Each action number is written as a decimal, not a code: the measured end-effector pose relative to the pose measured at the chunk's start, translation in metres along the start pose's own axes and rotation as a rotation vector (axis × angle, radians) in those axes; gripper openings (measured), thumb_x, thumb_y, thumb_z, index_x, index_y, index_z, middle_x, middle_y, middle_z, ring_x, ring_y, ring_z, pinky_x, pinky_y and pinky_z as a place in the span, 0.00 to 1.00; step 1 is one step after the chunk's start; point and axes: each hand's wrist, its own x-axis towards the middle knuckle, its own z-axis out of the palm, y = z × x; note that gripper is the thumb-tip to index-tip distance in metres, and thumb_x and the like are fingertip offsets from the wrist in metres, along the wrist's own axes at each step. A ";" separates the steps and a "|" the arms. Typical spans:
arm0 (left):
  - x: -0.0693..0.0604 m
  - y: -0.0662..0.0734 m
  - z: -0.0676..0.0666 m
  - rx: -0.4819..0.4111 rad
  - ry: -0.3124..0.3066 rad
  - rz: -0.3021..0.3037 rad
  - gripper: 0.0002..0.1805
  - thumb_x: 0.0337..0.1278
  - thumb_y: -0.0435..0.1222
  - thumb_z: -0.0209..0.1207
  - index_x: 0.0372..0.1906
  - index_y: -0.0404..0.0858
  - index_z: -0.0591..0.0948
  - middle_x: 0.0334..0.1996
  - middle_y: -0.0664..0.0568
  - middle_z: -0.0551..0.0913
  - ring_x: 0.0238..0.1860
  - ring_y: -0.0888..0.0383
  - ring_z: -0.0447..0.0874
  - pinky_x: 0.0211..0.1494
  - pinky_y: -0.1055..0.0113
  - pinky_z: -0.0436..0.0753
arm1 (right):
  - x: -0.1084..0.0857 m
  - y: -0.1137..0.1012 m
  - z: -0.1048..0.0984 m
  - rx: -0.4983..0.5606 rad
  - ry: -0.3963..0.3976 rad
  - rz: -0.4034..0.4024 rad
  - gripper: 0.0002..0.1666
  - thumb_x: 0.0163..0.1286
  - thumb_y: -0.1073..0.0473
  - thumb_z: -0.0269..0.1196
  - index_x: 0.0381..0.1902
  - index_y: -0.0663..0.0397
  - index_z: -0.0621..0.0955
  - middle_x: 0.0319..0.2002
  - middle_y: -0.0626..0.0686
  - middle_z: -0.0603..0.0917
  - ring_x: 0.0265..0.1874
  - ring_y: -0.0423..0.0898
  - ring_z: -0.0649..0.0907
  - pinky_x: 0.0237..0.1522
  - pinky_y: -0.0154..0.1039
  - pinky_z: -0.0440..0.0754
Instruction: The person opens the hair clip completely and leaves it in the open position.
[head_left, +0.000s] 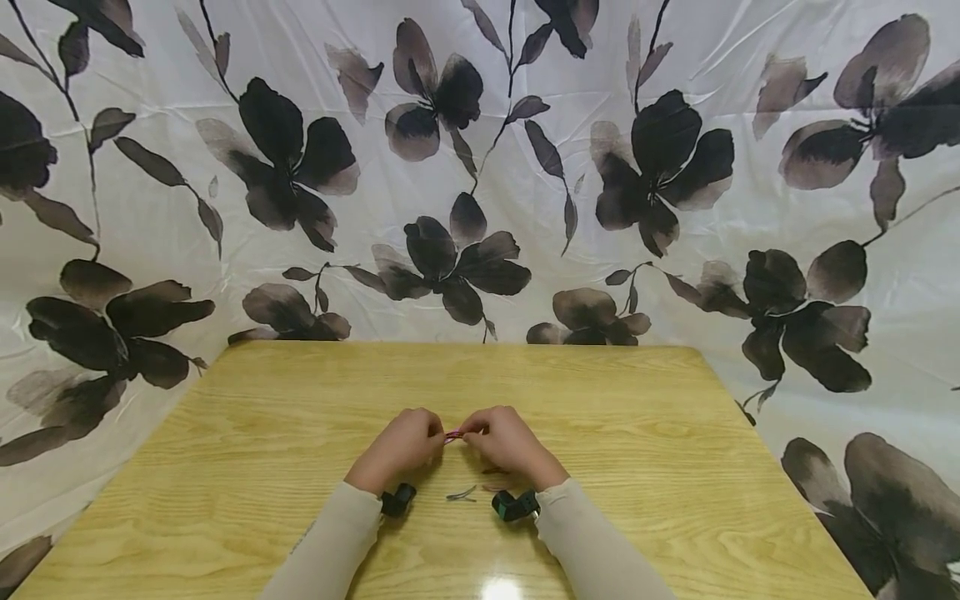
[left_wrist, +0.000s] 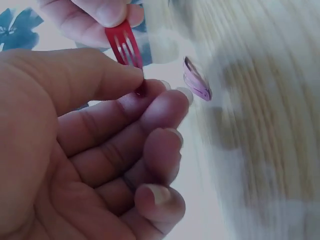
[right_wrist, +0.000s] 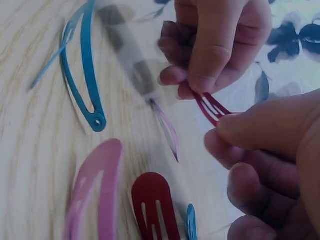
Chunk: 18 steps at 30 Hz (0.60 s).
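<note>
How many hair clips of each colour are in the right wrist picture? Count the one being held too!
Red clips: 2
Blue clips: 2
Pink clips: 2
Total: 6

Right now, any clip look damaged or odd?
Yes: the blue hair clip at upper left in the right wrist view; its tongue juts outside its rim, so it looks unsnapped. The held red clip shows no visible damage.

Yellow wood-grain table (head_left: 225,467), white cloth backdrop (head_left: 558,275) with dark flowers (head_left: 272,125), bright glare spot (head_left: 501,589)
</note>
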 end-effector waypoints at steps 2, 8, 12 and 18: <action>0.000 0.000 -0.001 -0.012 0.010 0.002 0.09 0.65 0.35 0.57 0.31 0.38 0.85 0.22 0.54 0.79 0.21 0.60 0.72 0.28 0.66 0.72 | 0.000 0.000 -0.001 0.012 0.021 0.010 0.08 0.69 0.56 0.62 0.39 0.45 0.88 0.37 0.44 0.87 0.30 0.37 0.77 0.34 0.32 0.76; 0.002 0.003 -0.006 -0.031 0.013 0.010 0.08 0.65 0.34 0.58 0.34 0.37 0.85 0.28 0.53 0.82 0.26 0.59 0.72 0.33 0.65 0.74 | 0.002 0.002 -0.006 0.044 0.053 0.032 0.08 0.69 0.56 0.62 0.39 0.45 0.88 0.40 0.45 0.87 0.34 0.39 0.79 0.37 0.35 0.77; 0.003 0.003 -0.006 -0.064 -0.001 0.007 0.07 0.65 0.32 0.57 0.35 0.36 0.84 0.28 0.53 0.81 0.26 0.59 0.72 0.32 0.65 0.73 | 0.001 0.004 -0.006 0.108 0.060 0.048 0.08 0.68 0.57 0.62 0.39 0.47 0.88 0.41 0.48 0.87 0.32 0.39 0.80 0.34 0.35 0.78; 0.001 0.001 -0.008 -0.113 -0.010 0.020 0.08 0.66 0.33 0.56 0.38 0.35 0.85 0.29 0.54 0.82 0.24 0.59 0.72 0.29 0.67 0.72 | 0.000 0.008 -0.006 0.203 0.047 0.076 0.08 0.69 0.57 0.62 0.40 0.49 0.87 0.40 0.48 0.86 0.30 0.39 0.79 0.32 0.34 0.78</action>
